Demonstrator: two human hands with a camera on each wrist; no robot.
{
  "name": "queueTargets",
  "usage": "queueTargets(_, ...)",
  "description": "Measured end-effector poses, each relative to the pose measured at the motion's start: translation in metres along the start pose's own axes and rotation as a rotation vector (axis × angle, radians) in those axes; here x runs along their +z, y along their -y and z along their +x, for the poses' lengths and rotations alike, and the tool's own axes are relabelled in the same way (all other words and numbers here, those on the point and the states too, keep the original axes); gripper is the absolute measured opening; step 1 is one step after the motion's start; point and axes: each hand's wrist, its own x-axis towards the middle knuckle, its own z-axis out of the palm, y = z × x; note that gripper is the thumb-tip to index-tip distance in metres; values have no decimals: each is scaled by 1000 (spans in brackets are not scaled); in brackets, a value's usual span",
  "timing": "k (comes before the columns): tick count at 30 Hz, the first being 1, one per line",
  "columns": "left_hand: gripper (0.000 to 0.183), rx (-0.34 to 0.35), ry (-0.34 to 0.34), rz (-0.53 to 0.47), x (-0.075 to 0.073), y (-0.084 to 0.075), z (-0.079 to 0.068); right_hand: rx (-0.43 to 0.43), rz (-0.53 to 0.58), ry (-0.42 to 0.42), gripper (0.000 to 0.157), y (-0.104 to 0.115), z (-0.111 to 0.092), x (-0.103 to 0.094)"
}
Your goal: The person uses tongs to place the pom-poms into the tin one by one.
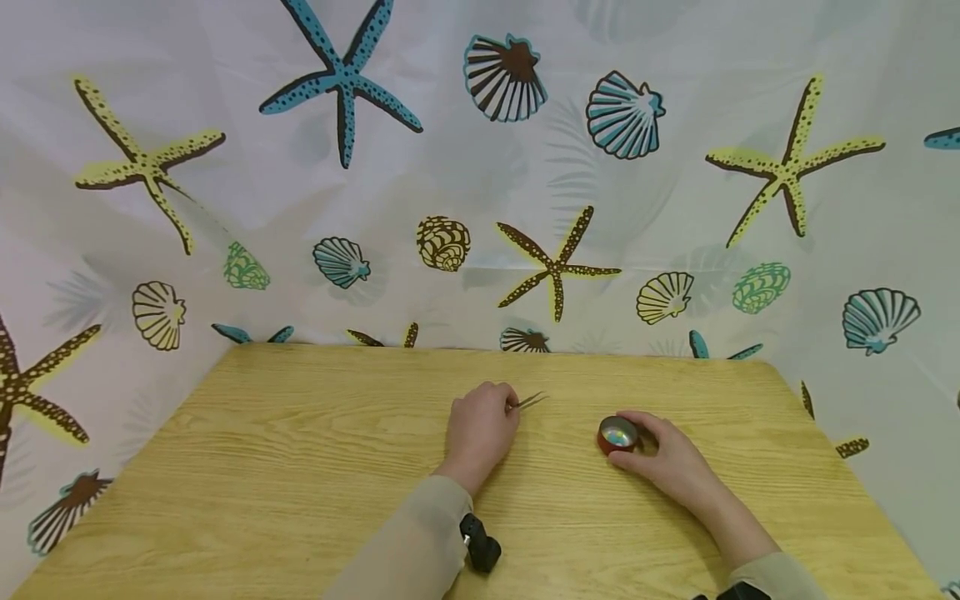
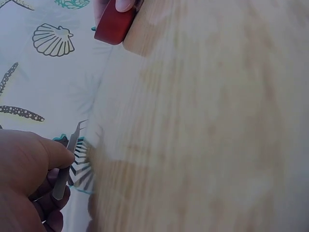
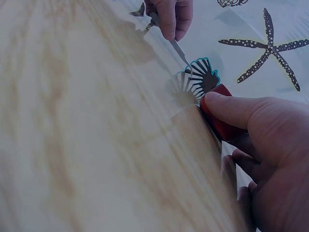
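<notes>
In the head view my left hand pinches metal tweezers over the middle of the table, tips pointing right. The left wrist view shows the tweezers between thumb and fingers, with fine bent tips slightly apart and nothing between them. To the right, my right hand grips a small round red container by its sides with thumb and fingers. A dark rim surrounds its top, and blue and yellow show inside. The red side of the container also appears in the right wrist view, under the thumb.
A wood-grain table lies under both hands. Behind and beside it hangs a white cloth printed with starfish and shells. A black wrist device sits at the left sleeve, and another at the right.
</notes>
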Motion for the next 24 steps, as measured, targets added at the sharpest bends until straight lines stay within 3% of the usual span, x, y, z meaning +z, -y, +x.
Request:
queueTargets(14, 5, -25, 38, 4, 2, 5, 0, -11, -20, -8, 74, 0, 1, 1)
queueTargets(24, 25, 3, 92, -9, -13, 12, -6, -13, -35, 1, 83, -1, 0, -5)
